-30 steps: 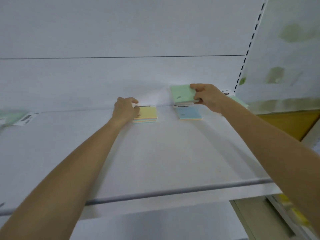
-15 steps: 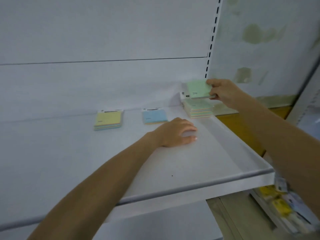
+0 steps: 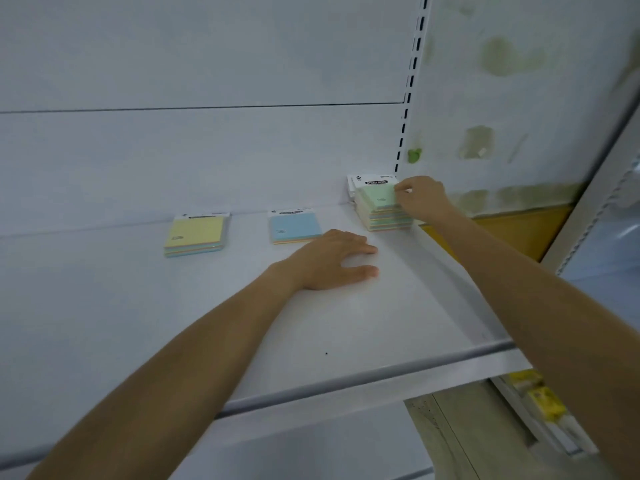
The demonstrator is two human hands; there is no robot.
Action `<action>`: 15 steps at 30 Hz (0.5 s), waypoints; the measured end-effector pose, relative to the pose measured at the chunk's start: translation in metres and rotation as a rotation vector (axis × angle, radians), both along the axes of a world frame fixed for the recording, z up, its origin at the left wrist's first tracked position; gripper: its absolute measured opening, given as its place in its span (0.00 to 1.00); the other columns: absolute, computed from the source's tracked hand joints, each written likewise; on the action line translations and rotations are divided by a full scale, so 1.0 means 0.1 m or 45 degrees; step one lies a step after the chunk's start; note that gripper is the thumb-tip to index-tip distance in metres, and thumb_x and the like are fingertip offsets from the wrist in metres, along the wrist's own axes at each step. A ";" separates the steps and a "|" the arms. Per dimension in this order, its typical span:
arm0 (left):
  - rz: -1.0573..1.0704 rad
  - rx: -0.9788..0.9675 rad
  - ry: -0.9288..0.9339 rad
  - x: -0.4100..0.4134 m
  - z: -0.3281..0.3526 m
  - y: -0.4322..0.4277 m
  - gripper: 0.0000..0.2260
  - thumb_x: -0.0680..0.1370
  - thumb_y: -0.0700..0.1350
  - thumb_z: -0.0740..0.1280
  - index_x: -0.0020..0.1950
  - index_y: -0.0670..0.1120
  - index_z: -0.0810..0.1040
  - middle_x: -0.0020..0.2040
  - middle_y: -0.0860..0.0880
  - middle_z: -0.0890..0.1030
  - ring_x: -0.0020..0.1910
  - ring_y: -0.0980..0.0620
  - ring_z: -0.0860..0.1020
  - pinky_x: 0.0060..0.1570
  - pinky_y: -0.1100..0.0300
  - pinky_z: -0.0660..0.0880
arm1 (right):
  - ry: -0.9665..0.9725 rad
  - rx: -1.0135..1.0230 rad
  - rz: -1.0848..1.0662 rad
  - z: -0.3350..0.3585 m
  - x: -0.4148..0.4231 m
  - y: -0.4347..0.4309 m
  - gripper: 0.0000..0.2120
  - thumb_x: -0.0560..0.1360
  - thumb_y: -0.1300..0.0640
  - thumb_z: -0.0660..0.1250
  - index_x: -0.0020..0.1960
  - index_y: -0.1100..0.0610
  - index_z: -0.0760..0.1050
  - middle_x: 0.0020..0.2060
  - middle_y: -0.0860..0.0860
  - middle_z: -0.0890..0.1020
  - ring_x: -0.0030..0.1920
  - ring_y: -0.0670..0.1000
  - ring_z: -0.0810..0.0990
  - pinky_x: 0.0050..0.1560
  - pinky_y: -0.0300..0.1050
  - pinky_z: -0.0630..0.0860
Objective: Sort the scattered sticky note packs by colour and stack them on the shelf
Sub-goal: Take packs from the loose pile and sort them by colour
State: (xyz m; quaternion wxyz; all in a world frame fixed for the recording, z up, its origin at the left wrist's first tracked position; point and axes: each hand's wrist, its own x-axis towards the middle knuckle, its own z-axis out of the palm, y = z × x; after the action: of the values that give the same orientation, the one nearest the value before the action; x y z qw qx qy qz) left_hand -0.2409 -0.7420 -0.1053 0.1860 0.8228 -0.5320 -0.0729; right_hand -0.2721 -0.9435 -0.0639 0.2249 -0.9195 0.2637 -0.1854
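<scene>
Three groups of sticky note packs sit along the back of the white shelf [image 3: 346, 323]. A yellow-topped pack [image 3: 195, 233] lies at the left and a blue-topped pack [image 3: 292, 227] in the middle. At the right end stands a stack of green-topped packs [image 3: 379, 207]. My right hand [image 3: 420, 197] pinches the right edge of the top green pack, which lies on that stack. My left hand [image 3: 334, 259] rests flat on the shelf just in front of the blue pack, fingers straight, holding nothing.
A perforated upright [image 3: 410, 84] and a stained wall panel [image 3: 519, 98] bound the shelf on the right. The shelf has a metal front rail [image 3: 363, 379]. Below right, a lower rack holds yellow packaged goods [image 3: 543, 400].
My right hand brought the green pack down onto the green stack. My left hand left the yellow pack a second ago and has stayed flat on the shelf since. The view shifted rightward.
</scene>
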 end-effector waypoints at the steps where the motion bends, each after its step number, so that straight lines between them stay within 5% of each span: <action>1: -0.005 0.001 0.002 0.00 0.00 0.00 0.23 0.76 0.57 0.62 0.70 0.54 0.67 0.74 0.53 0.64 0.74 0.53 0.57 0.73 0.59 0.52 | 0.012 -0.016 -0.011 -0.02 0.00 0.00 0.16 0.77 0.60 0.55 0.60 0.60 0.75 0.64 0.59 0.74 0.65 0.60 0.70 0.67 0.48 0.61; 7: 0.001 0.010 0.024 0.01 0.01 0.00 0.23 0.76 0.58 0.62 0.70 0.55 0.67 0.75 0.53 0.63 0.75 0.54 0.56 0.73 0.59 0.52 | 0.069 -0.159 0.063 -0.13 0.01 0.09 0.26 0.70 0.47 0.49 0.58 0.57 0.76 0.58 0.61 0.77 0.59 0.62 0.72 0.60 0.49 0.63; 15: 0.058 -0.022 -0.095 0.03 0.14 0.15 0.23 0.77 0.57 0.60 0.71 0.53 0.66 0.73 0.54 0.66 0.73 0.54 0.62 0.72 0.59 0.57 | -0.178 -0.457 0.138 0.00 -0.07 0.41 0.19 0.78 0.53 0.56 0.67 0.58 0.69 0.68 0.57 0.69 0.68 0.60 0.64 0.66 0.52 0.62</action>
State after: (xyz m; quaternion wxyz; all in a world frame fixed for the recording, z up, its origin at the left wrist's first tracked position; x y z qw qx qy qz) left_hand -0.2378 -0.7269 -0.0912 0.1747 0.8351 -0.5205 -0.0333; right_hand -0.2788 -0.9029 -0.0641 0.0847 -0.9426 0.1601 -0.2805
